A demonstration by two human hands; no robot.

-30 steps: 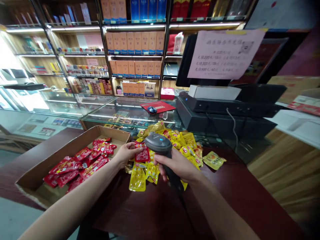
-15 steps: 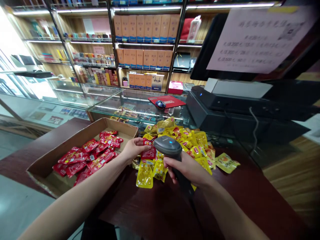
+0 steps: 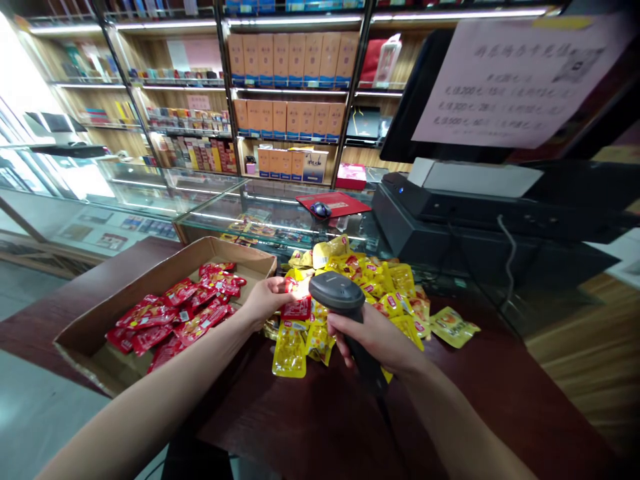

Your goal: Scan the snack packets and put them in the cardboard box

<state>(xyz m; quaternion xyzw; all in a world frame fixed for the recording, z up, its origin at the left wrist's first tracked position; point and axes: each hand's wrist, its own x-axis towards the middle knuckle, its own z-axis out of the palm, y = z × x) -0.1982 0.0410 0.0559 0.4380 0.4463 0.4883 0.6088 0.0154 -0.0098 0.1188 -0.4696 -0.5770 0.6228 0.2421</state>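
Observation:
Between its thumb and fingers, my left hand (image 3: 267,299) pinches a red packet (image 3: 297,308) at the left side of a pile of yellow packets (image 3: 365,270). My right hand (image 3: 373,337) is wrapped round the handle of a black barcode scanner (image 3: 337,291), whose head points left at the red packet. Bright light falls on the packet's upper part. Left of my left hand, a cardboard box (image 3: 80,363) holds several red packets (image 3: 183,313). One yellow packet (image 3: 454,327) lies apart, right of the pile.
A dark monitor and base (image 3: 425,223) stand at the right, with a paper sign (image 3: 505,87) on the screen. Behind the pile is a glass counter (image 3: 235,207) with a red mat (image 3: 345,203) and a mouse (image 3: 321,210). The scanner's cable hangs toward me.
The scanner's light has come on and shines on the red packet. The blue light on top of the scanner no longer shows. Both hands have stayed nearly in place.

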